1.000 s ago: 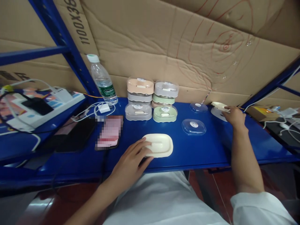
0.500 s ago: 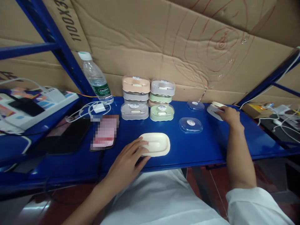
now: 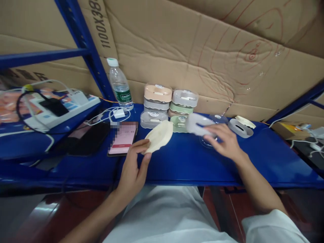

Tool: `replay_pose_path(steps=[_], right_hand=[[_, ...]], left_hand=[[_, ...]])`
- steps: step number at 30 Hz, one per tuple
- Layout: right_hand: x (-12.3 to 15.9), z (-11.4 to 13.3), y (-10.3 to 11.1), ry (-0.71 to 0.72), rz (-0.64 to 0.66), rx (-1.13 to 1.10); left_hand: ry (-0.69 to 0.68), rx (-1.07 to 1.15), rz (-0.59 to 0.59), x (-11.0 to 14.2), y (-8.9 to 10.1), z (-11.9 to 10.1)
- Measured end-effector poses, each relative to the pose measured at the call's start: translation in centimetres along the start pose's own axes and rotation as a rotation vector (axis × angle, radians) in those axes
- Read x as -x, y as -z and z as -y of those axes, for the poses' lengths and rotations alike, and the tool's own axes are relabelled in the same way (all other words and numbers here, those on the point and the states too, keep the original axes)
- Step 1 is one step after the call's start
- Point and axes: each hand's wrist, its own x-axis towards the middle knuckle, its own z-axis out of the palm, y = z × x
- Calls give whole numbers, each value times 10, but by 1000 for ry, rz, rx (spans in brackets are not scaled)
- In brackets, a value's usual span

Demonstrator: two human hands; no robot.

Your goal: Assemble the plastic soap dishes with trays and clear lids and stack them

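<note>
My left hand pinches a cream oval soap-dish tray by its near edge and holds it tilted up off the blue shelf. My right hand grips a grey oval soap-dish piece and holds it above the shelf, just right of the cream tray. Below my right hand lies a clear lid, mostly hidden. Further right a grey dish base with a cream insert rests on the shelf.
Stacked soap boxes in peach, grey and green stand at the back. A water bottle, a charger with cable, a phone, a black tablet and a power strip lie to the left. Cardboard lines the back.
My left hand has lifted the cream tray off the shelf and tilted it. My right hand left the far-right dish and came toward the middle with a grey piece in it.
</note>
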Motion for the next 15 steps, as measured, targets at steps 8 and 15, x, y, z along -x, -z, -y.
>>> replay_pose_path(steps=[8,15], right_hand=[[4,63,-52,380,273,-188],[7,62,-56,458,202,-286]], left_hand=[[-83,-45,44,0,-1,-4],[-109,-53,140,-2,0,-7]])
